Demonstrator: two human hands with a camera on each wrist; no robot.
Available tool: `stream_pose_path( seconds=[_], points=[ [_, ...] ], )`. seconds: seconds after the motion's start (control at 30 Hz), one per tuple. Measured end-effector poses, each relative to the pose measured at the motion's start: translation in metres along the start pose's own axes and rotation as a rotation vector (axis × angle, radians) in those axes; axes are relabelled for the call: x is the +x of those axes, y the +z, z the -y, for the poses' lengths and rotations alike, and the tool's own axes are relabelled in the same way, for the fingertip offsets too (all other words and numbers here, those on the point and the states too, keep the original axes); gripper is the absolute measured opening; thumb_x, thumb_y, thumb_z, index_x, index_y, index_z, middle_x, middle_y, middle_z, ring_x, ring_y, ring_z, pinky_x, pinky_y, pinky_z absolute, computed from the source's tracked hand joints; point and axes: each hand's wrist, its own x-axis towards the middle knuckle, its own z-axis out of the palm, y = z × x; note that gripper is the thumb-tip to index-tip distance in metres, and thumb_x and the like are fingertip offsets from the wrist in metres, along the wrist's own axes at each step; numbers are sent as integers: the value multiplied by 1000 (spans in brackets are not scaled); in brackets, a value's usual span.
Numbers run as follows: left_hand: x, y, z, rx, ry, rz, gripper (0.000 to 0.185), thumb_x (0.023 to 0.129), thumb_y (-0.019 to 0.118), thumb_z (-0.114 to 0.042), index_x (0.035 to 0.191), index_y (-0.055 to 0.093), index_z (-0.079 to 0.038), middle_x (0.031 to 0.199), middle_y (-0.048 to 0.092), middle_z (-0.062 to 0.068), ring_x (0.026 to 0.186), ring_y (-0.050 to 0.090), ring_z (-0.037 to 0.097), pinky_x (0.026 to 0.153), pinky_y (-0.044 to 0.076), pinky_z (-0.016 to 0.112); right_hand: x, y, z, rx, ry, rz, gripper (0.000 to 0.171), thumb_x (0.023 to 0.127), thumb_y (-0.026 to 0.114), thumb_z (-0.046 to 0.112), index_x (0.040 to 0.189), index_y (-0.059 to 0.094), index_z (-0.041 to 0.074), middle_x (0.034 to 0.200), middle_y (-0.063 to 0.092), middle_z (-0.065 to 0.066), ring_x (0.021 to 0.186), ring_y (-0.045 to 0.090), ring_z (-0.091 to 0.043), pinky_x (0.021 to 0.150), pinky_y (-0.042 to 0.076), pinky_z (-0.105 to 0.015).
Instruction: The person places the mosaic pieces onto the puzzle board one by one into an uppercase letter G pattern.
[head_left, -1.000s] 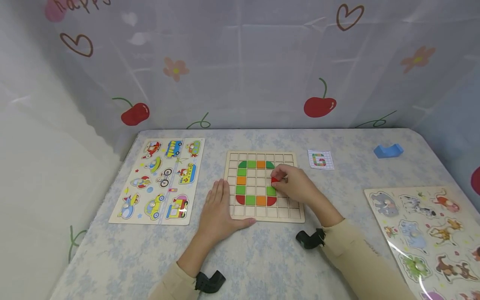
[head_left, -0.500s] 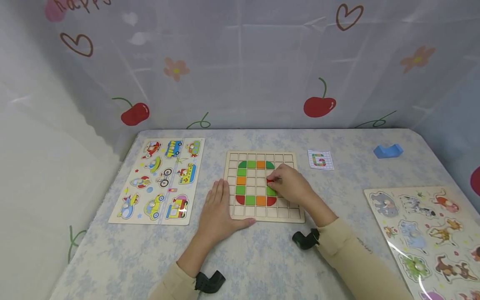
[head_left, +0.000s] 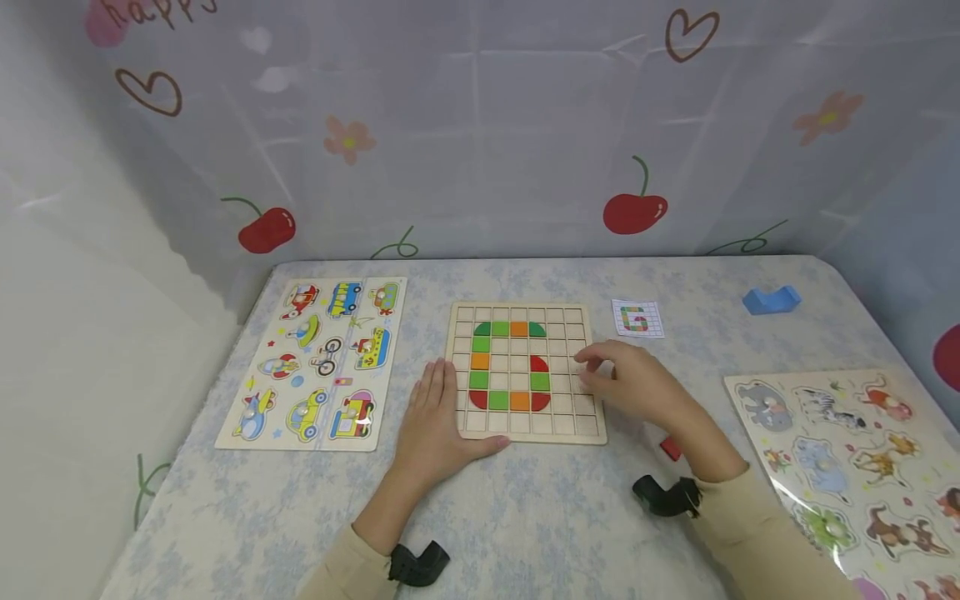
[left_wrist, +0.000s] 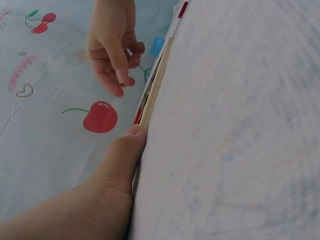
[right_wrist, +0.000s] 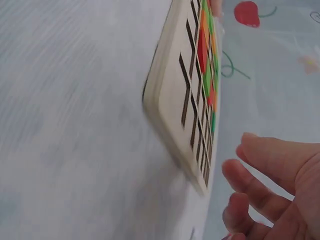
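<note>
A wooden grid board (head_left: 570, 423) lies mid-table with green, orange and red tiles set in a G shape. A red rounded tile (head_left: 538, 364) sits in a cell right of centre. My left hand (head_left: 433, 417) lies flat on the table, fingers straight, touching the board's left edge (left_wrist: 150, 100). My right hand (head_left: 626, 379) hovers at the board's right edge, fingers loosely bent, holding nothing. In the right wrist view the fingers (right_wrist: 260, 185) hang beside the board's edge (right_wrist: 170, 105). A small red piece (head_left: 671, 448) lies on the table by my right forearm.
A vehicle puzzle board (head_left: 318, 362) lies at the left, an animal puzzle board (head_left: 840, 450) at the right. A small card (head_left: 638, 318) printed with a G and a blue block (head_left: 770, 299) lie behind the grid board. A printed curtain closes the back.
My right hand set the red tile into its cell, let go and drew back to the right. The left hand stayed put.
</note>
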Motion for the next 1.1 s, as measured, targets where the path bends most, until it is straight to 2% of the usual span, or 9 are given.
stream_pose_path(
  seconds=[0.23,0.47,0.6,0.83,0.9,1.0,1.1],
  points=[
    [0,1,1,-2,9,-6,134,67,65,-84,159,9,-4,168,7,11,157,2,26,127,11,47,-39,-23,-28,-55,58,81,24,92,70,22,113,68,12,97,66,0,71,53,-13,61,45,-28],
    [1,1,1,-7,13,-12,134,67,64,-85,160,10,-4,168,8,11,157,3,26,127,12,47,-69,-31,-48,-161,198,181,41,79,80,46,97,62,15,80,56,2,70,49,-15,59,38,-30],
    [0,0,1,-8,3,1,135,67,63,-85,160,8,-6,169,6,10,157,1,25,127,11,47,-77,-32,-54,-185,230,200,43,74,84,45,93,61,14,80,55,1,71,49,-16,60,38,-30],
    [1,0,3,2,-4,20,135,67,62,-86,160,5,-7,169,4,9,157,-1,23,127,9,45,-77,-25,-57,-138,149,138,23,79,82,30,90,65,20,76,53,3,72,47,-14,60,37,-27],
    [1,0,3,2,-5,21,135,67,62,-86,160,5,-7,169,4,9,157,-2,23,127,9,45,-75,-22,-58,-134,90,106,18,82,80,25,94,67,22,81,55,4,75,48,-13,62,39,-27],
    [1,0,3,-7,-3,14,134,67,64,-85,160,7,-7,169,5,10,157,-1,24,127,10,46,-72,-19,-59,-130,8,57,20,85,77,18,103,70,23,91,59,5,81,50,-11,66,43,-27],
    [1,0,2,-10,-3,16,135,67,64,-85,160,6,-7,169,5,10,157,-1,24,127,10,46,-69,-17,-59,-131,-3,29,22,87,76,21,109,70,21,99,61,4,83,50,-11,69,45,-28]
  ],
)
